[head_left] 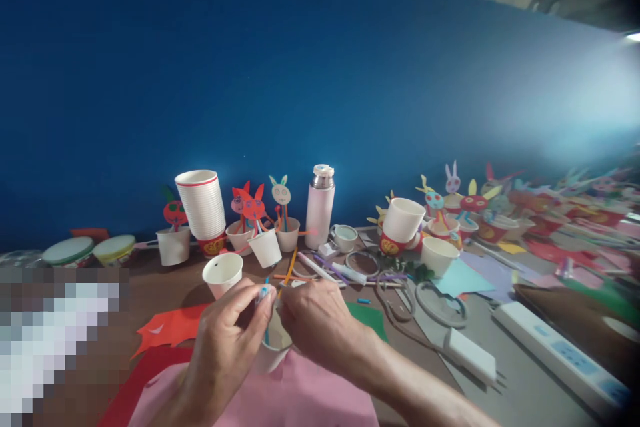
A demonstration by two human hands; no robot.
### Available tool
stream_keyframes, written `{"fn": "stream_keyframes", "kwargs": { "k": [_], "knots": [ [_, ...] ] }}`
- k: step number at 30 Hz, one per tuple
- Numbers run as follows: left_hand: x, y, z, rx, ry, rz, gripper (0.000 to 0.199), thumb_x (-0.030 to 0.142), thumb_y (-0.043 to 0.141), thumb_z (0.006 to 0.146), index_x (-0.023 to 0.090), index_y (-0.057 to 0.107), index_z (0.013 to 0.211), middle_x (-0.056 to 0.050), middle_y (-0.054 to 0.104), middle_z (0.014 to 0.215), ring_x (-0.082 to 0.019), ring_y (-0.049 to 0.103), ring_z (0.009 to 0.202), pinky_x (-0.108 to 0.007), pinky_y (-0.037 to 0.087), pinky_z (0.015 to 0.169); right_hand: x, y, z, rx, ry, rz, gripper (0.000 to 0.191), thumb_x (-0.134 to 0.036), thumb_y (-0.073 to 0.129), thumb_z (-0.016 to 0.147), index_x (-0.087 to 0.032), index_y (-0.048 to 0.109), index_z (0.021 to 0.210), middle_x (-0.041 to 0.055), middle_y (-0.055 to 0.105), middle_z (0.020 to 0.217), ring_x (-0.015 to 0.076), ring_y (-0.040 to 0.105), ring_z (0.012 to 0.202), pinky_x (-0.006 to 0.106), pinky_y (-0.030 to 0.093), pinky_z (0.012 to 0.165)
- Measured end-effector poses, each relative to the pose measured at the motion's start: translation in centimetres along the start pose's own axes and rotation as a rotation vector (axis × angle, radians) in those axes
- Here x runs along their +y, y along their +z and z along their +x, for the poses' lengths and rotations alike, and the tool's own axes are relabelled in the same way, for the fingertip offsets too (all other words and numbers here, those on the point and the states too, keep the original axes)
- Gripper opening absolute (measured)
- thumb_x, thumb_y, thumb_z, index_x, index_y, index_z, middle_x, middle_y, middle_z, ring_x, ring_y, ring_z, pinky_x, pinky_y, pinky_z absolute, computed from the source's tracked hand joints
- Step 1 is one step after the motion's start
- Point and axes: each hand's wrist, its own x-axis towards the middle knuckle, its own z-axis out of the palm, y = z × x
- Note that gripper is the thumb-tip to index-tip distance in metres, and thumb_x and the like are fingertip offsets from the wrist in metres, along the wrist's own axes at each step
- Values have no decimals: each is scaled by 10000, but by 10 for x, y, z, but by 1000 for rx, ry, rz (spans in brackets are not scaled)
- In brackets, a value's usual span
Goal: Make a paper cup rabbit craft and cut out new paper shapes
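Observation:
Near the front centre, a white paper cup (270, 355) stands on pink paper (310, 393), partly covered by both hands. My left hand (225, 333) pinches a small clear and blue piece (264, 291) between thumb and fingertip, above the cup's left side. Beside it, my right hand (325, 320) is curled with its knuckles up over the cup's right rim; whatever its fingers hold is hidden. A blue strip shows inside the cup, under the hands. Just behind my left hand is another white cup (223, 273) with a small hole in its side.
Tall cup stack (203, 210), rabbit-faced cups (265, 247) and pink flask (319, 210) line the blue wall. Pens and strips (340, 270) lie behind the hands. Orange paper (170, 327) is left; a white charger (470, 355), its cable and a power strip (560, 353) are right.

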Motion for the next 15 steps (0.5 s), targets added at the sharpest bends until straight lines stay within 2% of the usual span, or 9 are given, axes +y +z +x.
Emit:
{"fn": "stream_keyframes", "kwargs": {
  "k": [6, 11, 15],
  "knots": [
    [-2, -8, 7, -8, -108, -11, 201, 320, 552, 808, 190, 572, 657, 45, 525, 604, -105, 517, 557, -147, 415, 535, 8, -2, 2, 78, 122, 152, 249, -394, 579, 770, -192, 657, 648, 23, 667, 578, 169, 601, 542, 243, 229, 456],
    [-6, -16, 11, 64, -232, 10, 220, 393, 581, 771, 195, 589, 675, 48, 523, 607, -111, 493, 567, -155, 404, 528, 14, -12, -3, 259, 70, 319, 214, -269, 483, 868, -181, 650, 767, 16, 677, 704, 126, 585, 613, 229, 318, 536],
    [-4, -17, 12, 108, -294, -20, 218, 401, 586, 762, 201, 594, 675, 56, 492, 584, -105, 458, 555, -158, 376, 510, -1, -8, -7, 442, -47, 313, 208, -236, 484, 878, -192, 619, 726, 0, 643, 713, 139, 546, 705, 274, 345, 680]
  ]
}}
